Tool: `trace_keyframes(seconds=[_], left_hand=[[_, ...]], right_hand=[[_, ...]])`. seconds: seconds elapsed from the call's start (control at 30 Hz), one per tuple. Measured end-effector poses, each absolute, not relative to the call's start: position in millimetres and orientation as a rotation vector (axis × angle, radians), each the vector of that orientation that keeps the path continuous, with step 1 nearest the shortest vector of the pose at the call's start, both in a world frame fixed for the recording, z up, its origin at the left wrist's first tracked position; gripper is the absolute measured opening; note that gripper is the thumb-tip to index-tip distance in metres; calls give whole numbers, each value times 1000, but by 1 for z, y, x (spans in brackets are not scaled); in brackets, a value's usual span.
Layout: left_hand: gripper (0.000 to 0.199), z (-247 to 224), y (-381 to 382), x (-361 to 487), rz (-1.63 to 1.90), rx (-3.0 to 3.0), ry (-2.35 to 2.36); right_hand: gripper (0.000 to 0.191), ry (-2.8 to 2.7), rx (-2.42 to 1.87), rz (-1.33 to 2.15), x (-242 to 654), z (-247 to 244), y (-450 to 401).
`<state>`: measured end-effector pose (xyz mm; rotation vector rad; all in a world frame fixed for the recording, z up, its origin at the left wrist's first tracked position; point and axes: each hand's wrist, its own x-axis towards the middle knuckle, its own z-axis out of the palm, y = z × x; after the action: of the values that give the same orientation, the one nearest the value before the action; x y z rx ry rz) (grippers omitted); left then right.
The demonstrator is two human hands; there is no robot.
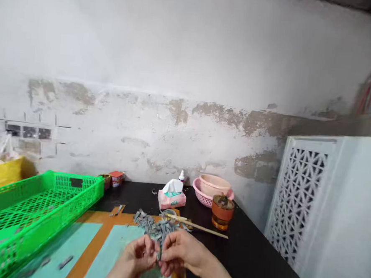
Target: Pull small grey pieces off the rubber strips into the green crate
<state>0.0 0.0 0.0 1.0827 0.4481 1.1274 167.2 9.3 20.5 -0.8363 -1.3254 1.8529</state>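
My left hand [137, 255] and my right hand [185, 251] meet low in the middle of the view, fingertips close together. Both are closed in a pinch around a small grey strip [158, 256], mostly hidden by the fingers; its material I cannot make out. Just beyond the hands lies a loose pile of similar grey strips [155, 226]. A thin wooden stick [208, 229] with a pale yellowish end rests beside the pile and points right. Several single grey pieces [65, 262] lie on the light green mat [110, 245] to the left.
A green plastic crate [64, 211] with a few grey pieces in it stands on the left. Behind the pile are a tissue box [171, 201], a small white-capped bottle [181, 176], pink basins [214, 183] and an amber jar [222, 212]. A white latticed cabinet [304, 196] stands right.
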Motion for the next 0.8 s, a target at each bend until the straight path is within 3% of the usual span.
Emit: trace_keyframes(seconds=[0.5, 0.8], left_hand=[[34, 10, -3, -2, 1102, 911, 639], [31, 10, -2, -4, 1082, 768, 638]], right_hand=[[27, -1561, -885, 1507, 165, 21, 6], [15, -1591, -788, 1342, 155, 20, 3]])
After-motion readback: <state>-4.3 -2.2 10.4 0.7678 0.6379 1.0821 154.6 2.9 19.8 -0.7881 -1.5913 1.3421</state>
